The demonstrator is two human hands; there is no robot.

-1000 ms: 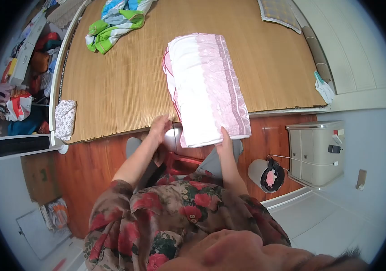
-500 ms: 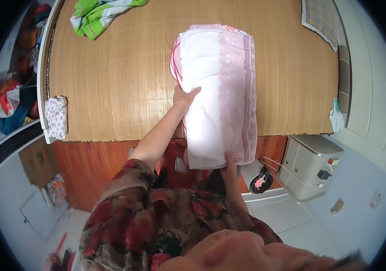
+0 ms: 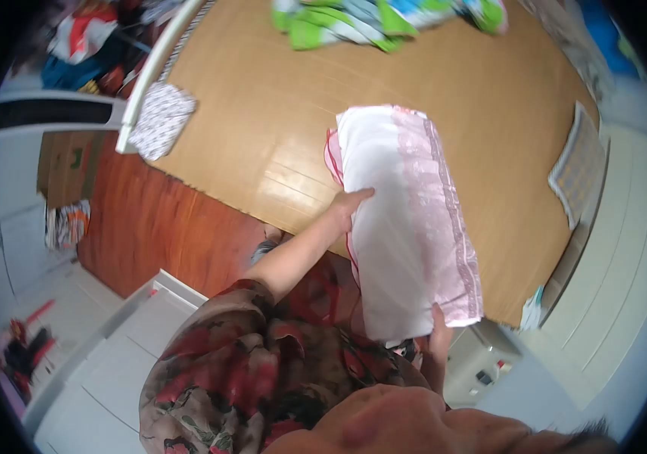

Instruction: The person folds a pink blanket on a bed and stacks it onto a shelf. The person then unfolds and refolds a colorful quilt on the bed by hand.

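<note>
A folded white and pink quilt (image 3: 407, 219) hangs partly over the near edge of the bed mat (image 3: 263, 144). My left hand (image 3: 351, 208) grips its left side, with the thumb on top and the fingers hidden beneath. At the near right corner my right hand (image 3: 439, 333) holds the quilt, thumb on the upper face and the other fingers mostly underneath. A red trim runs along the quilt's left side.
A green, white and blue cloth (image 3: 354, 23) lies at the far side of the bed. A patterned folded cloth (image 3: 163, 119) is at the left corner, a checked pillow (image 3: 578, 166) at the right. A beige cabinet (image 3: 482, 363) stands near the right corner.
My left hand has moved from beside the quilt onto its left side. The view has turned, and the quilt now appears lower and further right, still held at its near corner by my right hand.
</note>
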